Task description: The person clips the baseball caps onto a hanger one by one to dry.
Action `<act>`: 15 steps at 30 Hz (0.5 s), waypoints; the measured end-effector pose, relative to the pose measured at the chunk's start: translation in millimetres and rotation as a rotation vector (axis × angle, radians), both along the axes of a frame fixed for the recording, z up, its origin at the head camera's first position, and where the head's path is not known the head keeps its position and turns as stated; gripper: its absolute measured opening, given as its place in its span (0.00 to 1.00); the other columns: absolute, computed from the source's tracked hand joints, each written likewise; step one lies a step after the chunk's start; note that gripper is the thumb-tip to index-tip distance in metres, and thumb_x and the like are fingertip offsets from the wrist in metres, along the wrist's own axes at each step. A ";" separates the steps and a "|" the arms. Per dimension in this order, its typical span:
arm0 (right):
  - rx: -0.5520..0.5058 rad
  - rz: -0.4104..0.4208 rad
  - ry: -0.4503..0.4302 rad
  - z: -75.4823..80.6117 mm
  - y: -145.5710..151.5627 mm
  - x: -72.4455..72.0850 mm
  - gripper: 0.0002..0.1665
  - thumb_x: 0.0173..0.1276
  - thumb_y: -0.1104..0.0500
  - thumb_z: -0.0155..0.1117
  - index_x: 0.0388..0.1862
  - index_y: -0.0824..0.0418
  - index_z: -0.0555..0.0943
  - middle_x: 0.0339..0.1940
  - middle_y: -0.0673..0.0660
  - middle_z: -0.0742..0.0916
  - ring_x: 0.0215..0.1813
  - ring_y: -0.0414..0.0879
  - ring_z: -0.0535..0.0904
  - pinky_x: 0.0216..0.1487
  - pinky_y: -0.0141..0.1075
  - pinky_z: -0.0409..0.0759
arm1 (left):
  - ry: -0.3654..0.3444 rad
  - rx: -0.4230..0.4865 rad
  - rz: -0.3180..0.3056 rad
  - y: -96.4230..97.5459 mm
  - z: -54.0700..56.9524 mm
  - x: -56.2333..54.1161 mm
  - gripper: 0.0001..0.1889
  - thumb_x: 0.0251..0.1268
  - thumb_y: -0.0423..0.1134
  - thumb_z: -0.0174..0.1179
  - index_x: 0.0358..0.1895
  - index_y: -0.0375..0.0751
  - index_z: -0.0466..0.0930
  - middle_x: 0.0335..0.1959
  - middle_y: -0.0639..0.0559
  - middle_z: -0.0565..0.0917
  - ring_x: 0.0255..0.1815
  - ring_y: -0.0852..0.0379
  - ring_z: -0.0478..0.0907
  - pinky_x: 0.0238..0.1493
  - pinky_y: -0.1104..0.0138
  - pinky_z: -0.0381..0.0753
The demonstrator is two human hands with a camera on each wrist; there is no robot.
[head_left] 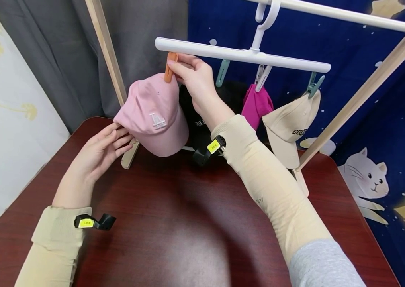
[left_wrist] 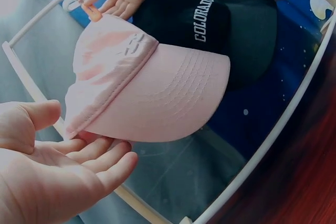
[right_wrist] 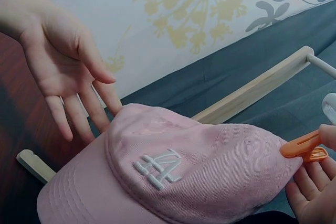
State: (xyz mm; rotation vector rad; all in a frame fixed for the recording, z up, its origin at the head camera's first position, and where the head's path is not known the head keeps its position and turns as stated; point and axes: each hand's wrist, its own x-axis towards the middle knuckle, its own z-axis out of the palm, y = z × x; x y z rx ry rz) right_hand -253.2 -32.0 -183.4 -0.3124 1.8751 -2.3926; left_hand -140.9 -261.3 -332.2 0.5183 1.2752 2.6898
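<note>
A pink baseball cap [head_left: 145, 105] with a white embroidered logo hangs below the left end of a white hanger [head_left: 206, 48]. My right hand [head_left: 200, 83] pinches an orange clothespin [head_left: 169, 73] between thumb and fingers; the clip's lower end sits on the cap's crown. At the cap's lower left edge is my left hand [head_left: 96, 153], palm up, its fingers extended and loosely spread. In the left wrist view those fingertips [left_wrist: 118, 153] lie right under the cap's rim, beside the pink brim [left_wrist: 178, 98].
Further along the hanger, clothespins hold a black cap [left_wrist: 173, 19], a magenta cap [head_left: 256, 105] and a beige cap [head_left: 290, 123]. The hanger hooks over a white rod [head_left: 349, 14] between wooden posts [head_left: 107, 52]. Beneath is a dark red table [head_left: 145, 211].
</note>
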 end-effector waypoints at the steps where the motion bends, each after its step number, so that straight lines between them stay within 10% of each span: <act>1: -0.009 0.000 0.000 -0.1 0.3 0.0 0.19 0.63 0.68 0.66 0.54 0.68 0.79 0.44 0.58 0.86 0.46 0.43 0.82 0.46 0.30 0.78 | -0.003 0.002 -0.001 -0.1 -0.2 0.2 0.31 0.77 0.28 0.37 0.74 0.30 0.32 0.60 0.44 0.75 0.61 0.50 0.73 0.57 0.62 0.74; 15: -0.014 0.026 0.058 -5.7 7.4 4.3 0.20 0.65 0.71 0.62 0.56 0.73 0.76 0.49 0.64 0.84 0.49 0.47 0.82 0.54 0.36 0.76 | -0.075 0.039 -0.013 -7.4 -2.9 0.4 0.33 0.77 0.29 0.39 0.74 0.30 0.29 0.59 0.41 0.76 0.59 0.48 0.74 0.56 0.60 0.74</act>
